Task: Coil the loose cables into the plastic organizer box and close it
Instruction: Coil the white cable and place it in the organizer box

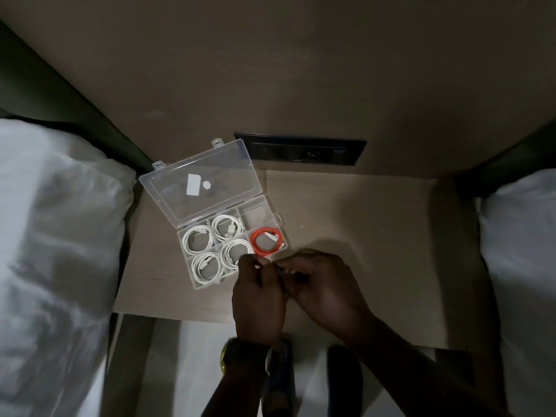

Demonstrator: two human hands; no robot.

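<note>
- Your left hand and right hand meet just beside the near right corner of the plastic organizer box, fingertips pinched together on something small. It looks like the end of a cable, but the light is too dim to tell what exactly is clamped.
- The box sits on the bedside table with its clear lid swung fully open, away from you and to the left.
- The box's long axis runs diagonally, from near left to far right; the hinge lies along the far long side.
- Four compartments hold coiled white cables; the orange cable fills a right-hand compartment. The far right compartment looks empty, so aim the coil there.
- Keep the loops tight and even, sized to that compartment, and tuck the plug inside the ring so nothing springs up.
- Press the coil below the dividers; a raised loop probably stops the lid from latching.
</note>
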